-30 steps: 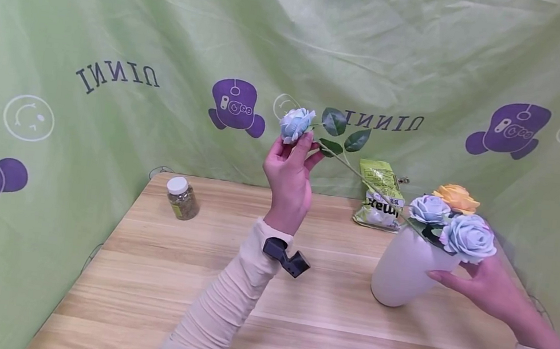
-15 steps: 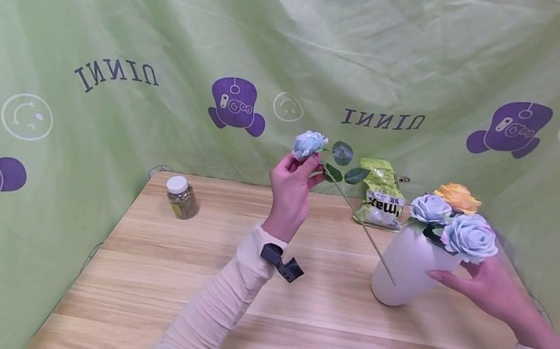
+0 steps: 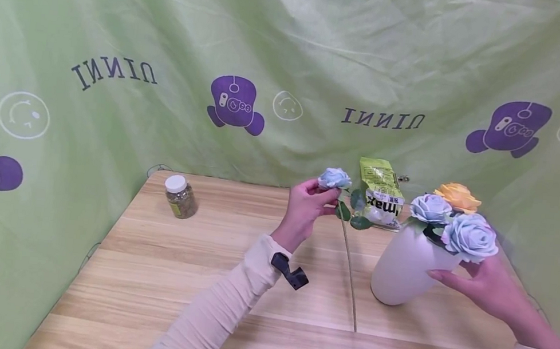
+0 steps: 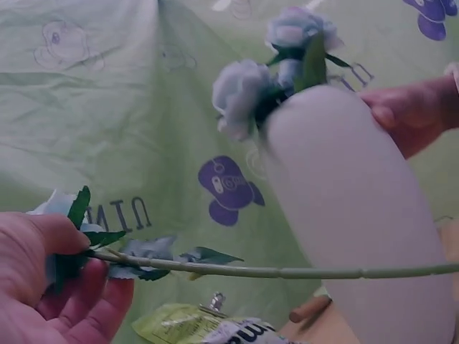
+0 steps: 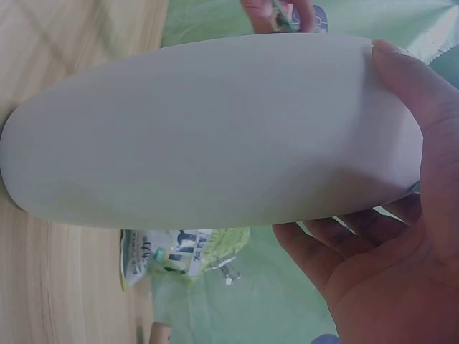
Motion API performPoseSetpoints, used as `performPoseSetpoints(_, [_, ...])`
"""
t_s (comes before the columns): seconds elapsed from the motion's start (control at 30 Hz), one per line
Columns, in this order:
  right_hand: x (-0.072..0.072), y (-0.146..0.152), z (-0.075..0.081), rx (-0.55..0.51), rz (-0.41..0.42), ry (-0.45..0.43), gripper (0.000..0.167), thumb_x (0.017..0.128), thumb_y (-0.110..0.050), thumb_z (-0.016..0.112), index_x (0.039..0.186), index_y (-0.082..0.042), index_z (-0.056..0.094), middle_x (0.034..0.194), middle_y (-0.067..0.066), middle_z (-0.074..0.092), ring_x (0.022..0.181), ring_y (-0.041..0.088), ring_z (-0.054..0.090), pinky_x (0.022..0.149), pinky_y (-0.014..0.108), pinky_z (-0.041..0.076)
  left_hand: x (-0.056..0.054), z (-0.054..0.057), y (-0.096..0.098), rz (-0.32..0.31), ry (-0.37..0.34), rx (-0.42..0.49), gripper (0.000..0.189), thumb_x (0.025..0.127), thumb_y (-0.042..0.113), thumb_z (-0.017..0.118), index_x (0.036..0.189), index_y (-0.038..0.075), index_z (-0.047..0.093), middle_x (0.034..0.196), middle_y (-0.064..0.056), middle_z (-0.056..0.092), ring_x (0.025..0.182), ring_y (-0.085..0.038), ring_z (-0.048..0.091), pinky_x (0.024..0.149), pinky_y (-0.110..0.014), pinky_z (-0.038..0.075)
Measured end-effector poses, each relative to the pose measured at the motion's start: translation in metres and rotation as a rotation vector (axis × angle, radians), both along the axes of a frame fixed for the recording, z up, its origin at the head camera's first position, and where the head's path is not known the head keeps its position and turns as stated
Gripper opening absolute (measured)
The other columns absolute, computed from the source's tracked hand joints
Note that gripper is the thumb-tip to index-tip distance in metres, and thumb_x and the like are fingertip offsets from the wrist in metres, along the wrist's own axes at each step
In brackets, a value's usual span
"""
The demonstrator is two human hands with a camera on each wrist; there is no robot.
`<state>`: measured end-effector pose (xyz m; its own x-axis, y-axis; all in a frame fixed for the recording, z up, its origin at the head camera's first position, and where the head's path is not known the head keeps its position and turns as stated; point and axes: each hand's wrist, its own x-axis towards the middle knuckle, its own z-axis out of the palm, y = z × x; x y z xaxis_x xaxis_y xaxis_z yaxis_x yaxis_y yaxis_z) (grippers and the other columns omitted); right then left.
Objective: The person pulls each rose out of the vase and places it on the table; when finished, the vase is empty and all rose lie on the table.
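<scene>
A blue artificial rose [image 3: 335,179] is pinched just under its bloom by my left hand [image 3: 302,208]. Its long green stem [image 4: 308,273] slants down over the table, left of the white vase [image 3: 409,267], and stands apart from the vase's mouth. My right hand [image 3: 490,285] grips the vase near its upper rim, thumb on the near side and fingers round the other side, as the right wrist view shows. Two blue roses [image 3: 470,236] and an orange rose [image 3: 456,197] stand in the vase; their stems are hidden inside.
A green and white packet [image 3: 382,195] with a clip lies at the back of the wooden table [image 3: 141,297], behind the vase. A white-capped jar [image 3: 181,198] stands at the back left. Green printed cloth [image 3: 295,38] hangs around the table.
My left hand has lowered the blue rose and shifted right. The stem's lower end has swung from the vase's mouth down to its left side. The right hand and vase hold still.
</scene>
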<state>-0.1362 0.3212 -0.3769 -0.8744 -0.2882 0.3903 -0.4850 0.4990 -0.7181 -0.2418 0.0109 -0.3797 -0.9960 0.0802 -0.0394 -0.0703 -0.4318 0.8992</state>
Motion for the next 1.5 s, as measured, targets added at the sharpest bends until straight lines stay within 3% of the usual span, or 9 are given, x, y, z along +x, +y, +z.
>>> performPoseSetpoints(0.27, [0.0, 0.001, -0.001, -0.009, 0.003, -0.005, 0.09, 0.068, 0.021, 0.078, 0.146, -0.005, 0.041, 0.135, -0.014, 0.055, 0.119, -0.011, 0.056, 0.093, 0.004, 0.05, 0.005, -0.029, 0.011, -0.116, -0.121, -0.199, 0.029, 0.083, -0.006, 0.074, 0.112, -0.004, 0.07, 0.086, -0.009, 0.074, 0.063, -0.012, 0.068, 0.06, -0.03, 0.065])
performPoseSetpoints(0.53, [0.0, 0.001, 0.0, 0.013, 0.0, 0.006, 0.088, 0.068, 0.018, 0.08, 0.145, -0.004, 0.043, 0.135, -0.015, 0.055, 0.119, -0.012, 0.055, 0.093, 0.002, 0.049, 0.01, -0.049, 0.019, -0.165, -0.173, -0.305, 0.024, 0.082, -0.007, 0.074, 0.105, -0.004, 0.071, 0.084, -0.014, 0.075, 0.06, -0.012, 0.067, 0.058, -0.033, 0.065])
performPoseSetpoints(0.77, [0.001, 0.002, 0.0, 0.02, -0.012, -0.003, 0.088, 0.07, 0.017, 0.08, 0.147, -0.005, 0.042, 0.135, -0.019, 0.054, 0.118, -0.013, 0.055, 0.092, 0.001, 0.048, 0.015, -0.058, 0.028, -0.181, -0.178, -0.382, 0.02, 0.081, -0.005, 0.076, 0.1, -0.002, 0.072, 0.086, -0.013, 0.076, 0.059, -0.011, 0.066, 0.069, -0.044, 0.066])
performPoseSetpoints(1.07, [0.001, 0.002, 0.0, 0.027, -0.025, -0.01, 0.09, 0.07, 0.015, 0.081, 0.148, -0.005, 0.04, 0.137, -0.021, 0.051, 0.119, -0.015, 0.052, 0.093, -0.001, 0.046, 0.023, -0.069, 0.031, -0.188, -0.207, -0.48, 0.022, 0.079, -0.007, 0.078, 0.1, -0.002, 0.071, 0.089, -0.013, 0.076, 0.056, -0.01, 0.065, 0.075, -0.048, 0.064])
performPoseSetpoints(1.5, [0.0, 0.005, -0.003, 0.035, -0.012, -0.026, 0.096, 0.071, 0.012, 0.082, 0.152, -0.011, 0.037, 0.139, -0.028, 0.047, 0.121, -0.019, 0.047, 0.092, -0.004, 0.042, 0.033, -0.08, 0.036, -0.204, -0.253, -0.552, 0.019, 0.079, -0.008, 0.078, 0.094, -0.002, 0.068, 0.079, -0.016, 0.074, 0.055, -0.014, 0.068, 0.057, -0.036, 0.064])
